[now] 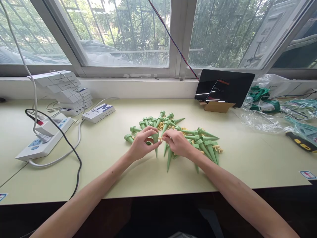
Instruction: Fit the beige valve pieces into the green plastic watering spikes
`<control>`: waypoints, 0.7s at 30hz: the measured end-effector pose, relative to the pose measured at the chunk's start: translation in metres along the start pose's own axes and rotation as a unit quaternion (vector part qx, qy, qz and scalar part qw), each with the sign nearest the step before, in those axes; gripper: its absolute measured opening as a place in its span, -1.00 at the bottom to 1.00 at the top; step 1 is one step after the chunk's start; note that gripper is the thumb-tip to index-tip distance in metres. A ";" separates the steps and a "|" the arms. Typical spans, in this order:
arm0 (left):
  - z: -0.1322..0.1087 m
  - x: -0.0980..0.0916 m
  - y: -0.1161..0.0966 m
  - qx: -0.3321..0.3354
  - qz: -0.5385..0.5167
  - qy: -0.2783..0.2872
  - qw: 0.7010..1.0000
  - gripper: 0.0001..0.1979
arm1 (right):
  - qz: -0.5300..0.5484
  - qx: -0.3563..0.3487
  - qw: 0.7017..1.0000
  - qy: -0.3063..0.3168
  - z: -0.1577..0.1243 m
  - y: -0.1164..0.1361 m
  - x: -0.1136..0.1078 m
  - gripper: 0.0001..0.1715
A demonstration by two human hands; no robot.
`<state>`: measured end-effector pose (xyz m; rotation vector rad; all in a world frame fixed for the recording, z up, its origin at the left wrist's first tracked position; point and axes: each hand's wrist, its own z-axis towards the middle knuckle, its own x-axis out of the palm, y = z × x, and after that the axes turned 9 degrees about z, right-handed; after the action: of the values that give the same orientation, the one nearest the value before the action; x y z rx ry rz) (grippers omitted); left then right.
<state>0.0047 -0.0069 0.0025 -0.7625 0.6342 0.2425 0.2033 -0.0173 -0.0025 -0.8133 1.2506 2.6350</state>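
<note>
My left hand [143, 142] is closed around a green plastic plant watering spike [155, 136], its capped end up and its point toward the table. Close beside it, my right hand [177, 142] pinches a small yellow peg [160, 139] at the side of the spike's cap. Whether the peg touches the cap I cannot tell. Behind and around both hands lies a loose heap of more green spikes [209, 148]. Small yellow pegs [218, 148] are scattered among them, partly hidden by my hands and the spikes.
A power strip [46, 138] with cables lies at the left, near stacked white boxes [63, 89] and a single box [99, 113]. At the back right, a tablet [223, 87] leans on a cardboard stand [218, 106]. Plastic bags [262, 115] and a black-yellow tool handle [300, 141] lie far right.
</note>
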 end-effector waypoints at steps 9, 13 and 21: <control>0.000 0.000 -0.002 0.006 0.003 -0.005 1.000 -0.86 | -0.002 0.014 1.000 0.003 0.000 0.002 0.000 -0.69; 0.000 0.000 -0.002 0.008 0.007 -0.005 1.000 -0.86 | -0.007 0.017 1.000 0.009 0.001 0.003 0.000 -0.69; 0.000 0.000 -0.002 0.006 0.003 -0.004 1.000 -0.86 | -0.008 0.023 1.000 0.017 0.002 0.003 0.000 -0.69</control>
<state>0.0060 -0.0085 0.0037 -0.7489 0.6302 0.2463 0.2017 -0.0181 0.0007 -0.8608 1.3035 2.5799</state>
